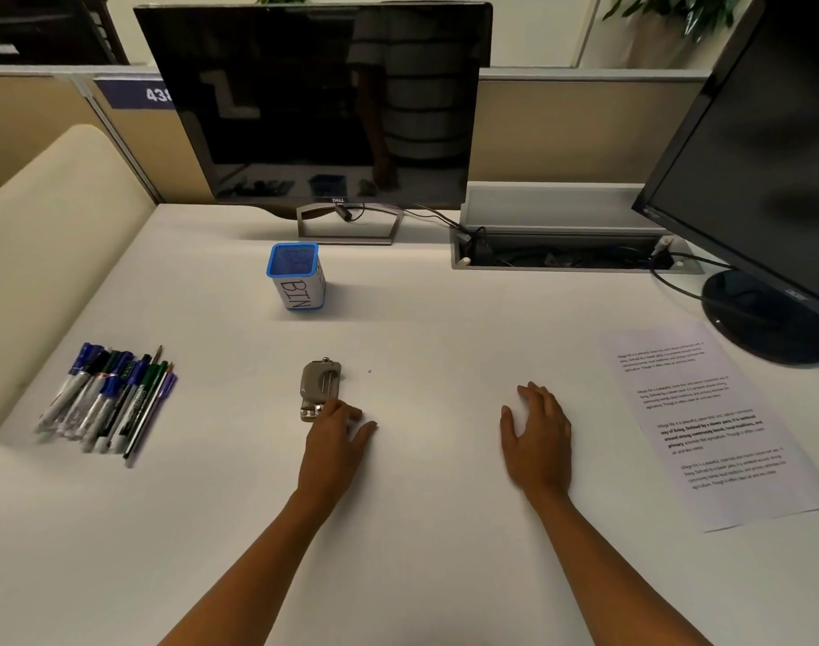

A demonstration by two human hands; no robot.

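Okay, pens point(106, 403) are heaped far left, out of your way, with the blue-rimmed bin point(298, 277) upright behind. The grey punch point(321, 384) lies flat on the desk point(421, 552). Your left hand point(335, 445) is at its near end, fingertips bent onto it, thumb splayed aside; touching or gripping, I can't tell. Your right hand point(538, 435) rests flat, fingers loosely spread, holding nothing, probably bracing. The printed sheet point(710, 426) waits just right.
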